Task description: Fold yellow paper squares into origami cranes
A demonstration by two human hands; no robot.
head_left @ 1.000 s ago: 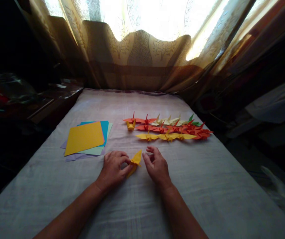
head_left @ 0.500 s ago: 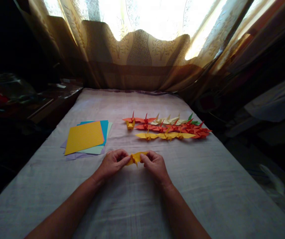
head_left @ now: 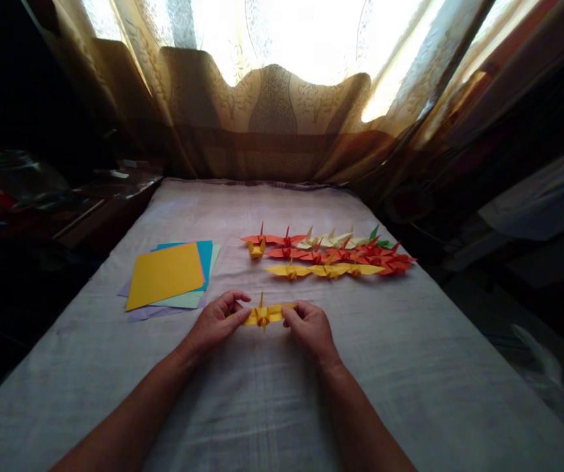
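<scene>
A yellow origami crane (head_left: 263, 316) is stretched between my two hands, its wings spread sideways and one thin point standing up. My left hand (head_left: 218, 322) pinches the left wing between thumb and a finger, with the index finger lifted off above. The right wing is gripped by the thumb and fingers of my right hand (head_left: 313, 330). Beyond the hands, a row of yellow paper cranes (head_left: 328, 270) lies in front of red-orange cranes (head_left: 317, 254). A small folded yellow piece (head_left: 257, 249) stands at the left end of the rows.
Left of my hands lies a stack of coloured paper squares (head_left: 166, 276), yellow on top. Cream cranes (head_left: 331, 238) and a green crane (head_left: 376, 237) sit at the back right. A pale checked cloth (head_left: 282, 406) covers the surface, and a patterned curtain (head_left: 272, 111) hangs behind it.
The crane's wings have been drawn out wider and flatter, and its thin point now stands upright. My left index finger has lifted from the wing.
</scene>
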